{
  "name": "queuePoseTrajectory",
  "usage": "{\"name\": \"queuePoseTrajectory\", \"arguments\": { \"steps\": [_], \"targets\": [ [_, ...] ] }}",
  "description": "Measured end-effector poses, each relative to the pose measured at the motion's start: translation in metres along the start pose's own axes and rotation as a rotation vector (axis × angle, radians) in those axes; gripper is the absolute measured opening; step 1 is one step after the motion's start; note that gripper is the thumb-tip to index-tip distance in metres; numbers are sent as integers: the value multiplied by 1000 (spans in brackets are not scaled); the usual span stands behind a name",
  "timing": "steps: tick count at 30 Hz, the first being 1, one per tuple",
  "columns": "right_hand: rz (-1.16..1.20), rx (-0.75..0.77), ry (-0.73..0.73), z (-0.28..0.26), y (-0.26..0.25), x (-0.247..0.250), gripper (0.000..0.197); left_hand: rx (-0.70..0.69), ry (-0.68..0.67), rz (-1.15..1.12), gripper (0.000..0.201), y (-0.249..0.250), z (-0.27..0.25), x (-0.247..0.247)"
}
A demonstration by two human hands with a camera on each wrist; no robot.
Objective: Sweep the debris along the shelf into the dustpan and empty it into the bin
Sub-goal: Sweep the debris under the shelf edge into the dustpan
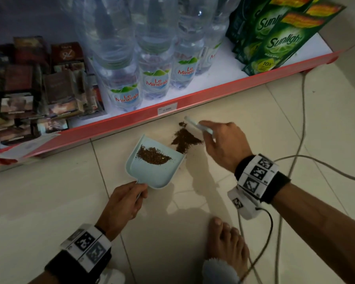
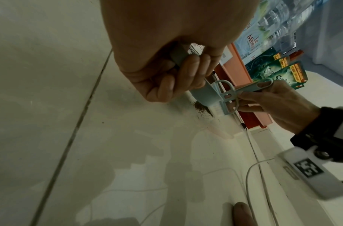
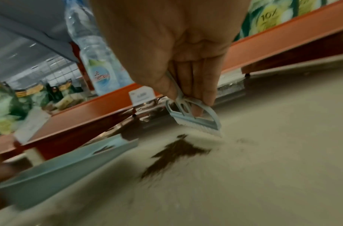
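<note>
Gripping the dustpan (image 1: 152, 171) handle, my left hand (image 1: 122, 203) holds it on the floor (image 1: 49, 201); brown debris (image 1: 153, 155) inside, more debris at its lip. Right hand (image 1: 223, 144) pinches the brush (image 1: 197, 126) just beyond. Shelf (image 1: 193, 99) behind: bottles (image 1: 155, 78).

Head view looks steeply down; wrist views skim the floor; all share debris (image 1: 183, 140)

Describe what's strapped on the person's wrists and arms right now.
Both forearms are bare, no sleeves. Each wrist carries a black band with a white block printed with black square markers: left wrist unit, right wrist unit. A thin black cable loops off the right one.
</note>
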State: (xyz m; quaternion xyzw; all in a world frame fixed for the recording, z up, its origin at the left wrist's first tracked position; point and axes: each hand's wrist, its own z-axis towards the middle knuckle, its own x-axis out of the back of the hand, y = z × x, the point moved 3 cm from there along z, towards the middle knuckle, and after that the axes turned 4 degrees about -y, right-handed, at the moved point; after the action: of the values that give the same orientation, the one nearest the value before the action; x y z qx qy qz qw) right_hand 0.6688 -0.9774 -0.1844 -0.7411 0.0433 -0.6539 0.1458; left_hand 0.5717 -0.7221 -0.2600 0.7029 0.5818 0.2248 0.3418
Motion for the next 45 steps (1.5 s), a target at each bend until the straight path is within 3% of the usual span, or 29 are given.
{"name": "queuePoseTrajectory", "arguments": {
  "steps": [3, 6, 11, 18, 20, 23, 26, 28, 33, 35, 37, 40, 43, 45],
  "targets": [
    [-158, -108, 77, 26, 20, 13, 23, 9, -1, 11, 31, -1, -1, 1],
    [-252, -144, 29, 53, 33, 9, 26, 11, -4, 21, 31, -1, -2, 1],
    [-131, 121, -76, 51, 18, -18, 50, 13, -7, 20, 30, 0, -3, 0],
    [-58, 422, -174, 4, 11, -15, 57, 22, 10, 17, 29, -2, 0, 4],
    [-69, 375, -78, 11, 21, -4, 53, 26, 8, 17, 29, -3, 1, 3],
    [-104, 162, 65, 32, 40, 10, 42, 36, 5, 12, 29, -4, 1, 0],
    [-148, 6, 37, 44, 44, 6, 39, 35, -2, 22, 30, -5, 0, -1],
    [-133, 9, -48, 38, 34, -7, 42, 30, -3, 25, 30, -5, -2, 0],
    [-64, 200, -193, 1, 0, -25, 47, 14, -5, 23, 30, -5, -7, 2],
    [-54, 231, -160, -8, -4, -17, 49, 12, -8, 24, 30, -5, -8, 2],
    [-23, 204, -27, -9, 4, -5, 44, 10, -7, 35, 30, -5, -9, 1],
    [-90, -13, 125, -2, 35, 13, 37, 5, -4, 43, 31, -4, -9, 0],
    [-183, -289, 69, 0, 66, 15, 31, 9, -3, 42, 30, -4, -7, 1],
    [-172, -343, 19, -6, 67, 5, 33, 14, -1, 40, 30, -4, -7, 2]
  ]
}}
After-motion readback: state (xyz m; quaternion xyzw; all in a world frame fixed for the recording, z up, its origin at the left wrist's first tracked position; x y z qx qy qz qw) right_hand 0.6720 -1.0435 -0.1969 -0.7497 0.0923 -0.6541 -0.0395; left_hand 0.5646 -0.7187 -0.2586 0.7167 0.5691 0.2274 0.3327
